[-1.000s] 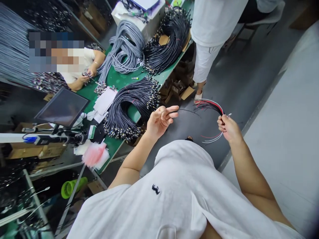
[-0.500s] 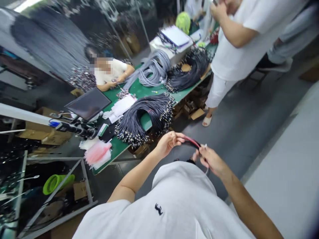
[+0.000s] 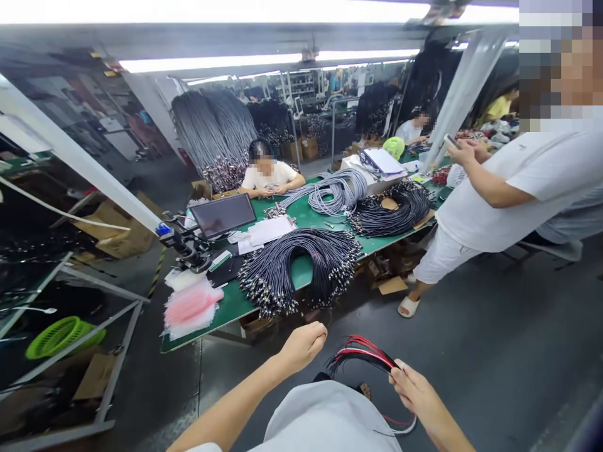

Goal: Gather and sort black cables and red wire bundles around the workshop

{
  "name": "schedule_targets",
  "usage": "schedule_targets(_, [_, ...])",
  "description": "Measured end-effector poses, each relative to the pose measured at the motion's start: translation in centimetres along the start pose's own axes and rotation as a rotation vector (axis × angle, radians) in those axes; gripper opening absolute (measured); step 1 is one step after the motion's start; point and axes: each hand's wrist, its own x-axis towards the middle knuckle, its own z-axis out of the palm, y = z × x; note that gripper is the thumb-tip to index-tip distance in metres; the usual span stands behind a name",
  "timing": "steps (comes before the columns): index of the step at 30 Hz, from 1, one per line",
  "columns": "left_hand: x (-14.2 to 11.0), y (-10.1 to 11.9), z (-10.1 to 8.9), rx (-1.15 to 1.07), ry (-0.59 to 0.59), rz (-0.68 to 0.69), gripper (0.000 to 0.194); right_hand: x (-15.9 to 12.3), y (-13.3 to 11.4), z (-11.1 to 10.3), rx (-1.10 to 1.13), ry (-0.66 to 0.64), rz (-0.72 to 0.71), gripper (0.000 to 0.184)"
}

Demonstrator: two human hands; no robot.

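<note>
My right hand [image 3: 411, 384] grips a bundle of thin red, black and white wires [image 3: 365, 353] near one end. The loose wire ends fan out leftward, towards my left hand, and a few strands hang below the right hand. My left hand [image 3: 305, 344] is closed, with fingers curled in, a short gap away from the wire tips. What it holds, if anything, is hidden inside the fingers. Both hands are in front of my body, short of the green table [image 3: 226, 314].
Black cables [image 3: 292, 251] lie bundled on the table, with grey cable coils [image 3: 336, 191] and a black coil [image 3: 400, 204] behind. A monitor [image 3: 223, 215] and pink bags [image 3: 193, 307] are at left. One person [image 3: 509, 182] stands at right; another [image 3: 271, 176] sits across the table.
My left hand has come away from the wires, whose ends now spread loose. The right hand still holds the bundle. My view has tilted up and levelled, showing more of the room.
</note>
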Motion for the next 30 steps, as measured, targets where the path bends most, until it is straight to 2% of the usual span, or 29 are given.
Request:
schedule_targets(2, [-1.0, -1.0, 0.6, -0.015, -0.028, -0.048, 0.019, 0.4, 0.0, 0.4, -0.103, -0.049, -0.028, 0.068])
schedule_targets(4, [-1.7, -1.9, 1.2, -0.154, -0.041, -0.119, 0.019, 0.7, -0.2, 0.9, -0.243, -0.117, -0.063, 0.067])
schedule_targets(7, [-1.9, -2.7, 2.2, -0.654, 0.009, -0.316, 0.025, 0.4, -0.8, 1.8, -0.479, -0.215, -0.155, 0.06])
schedule_targets(10, [-1.4, -2.5, 2.8, -1.153, 0.114, -0.547, 0.025, -0.1, -1.8, 2.8, -0.638, -0.258, -0.25, 0.052])
schedule_targets(13, [-0.9, -1.9, 2.9, -1.491, 0.236, -0.711, 0.02, 0.1, -2.8, 3.1, -0.699, -0.274, -0.277, 0.05])
schedule_targets(16, [-0.7, -1.7, 2.7, -1.744, 0.396, -0.769, 0.014, 1.3, -3.8, 2.4, -0.714, -0.291, -0.276, 0.051])
schedule_targets(18, [-0.8, -2.0, 2.4, -1.813, 0.501, -0.759, 0.016, 2.4, -4.5, 1.5, -0.714, -0.3, -0.291, 0.052])
schedule_targets(22, [-1.3, -3.0, 1.6, -1.657, 0.585, -0.682, 0.021, 4.9, -6.0, -0.6, -0.697, -0.276, -0.337, 0.049])
schedule_targets(24, [-1.4, -2.7, 0.9, -1.443, 0.611, -0.623, 0.024, 6.2, -6.6, -1.3, -0.706, -0.243, -0.357, 0.046])
schedule_targets(26, [-1.3, -1.3, -0.1, -1.144, 0.612, -0.489, 0.027, 7.0, -7.2, -1.2, -0.784, -0.218, -0.39, 0.04])
schedule_targets(28, [-0.5, 1.1, -1.2, -0.836, 0.512, -0.266, 0.035, 7.2, -7.9, -0.6, -0.925, -0.23, -0.452, 0.033])
schedule_targets(30, [1.1, 3.6, -2.0, -0.629, 0.292, -0.038, 0.038, 7.0, -8.8, 0.2, -1.061, -0.297, -0.538, 0.026])
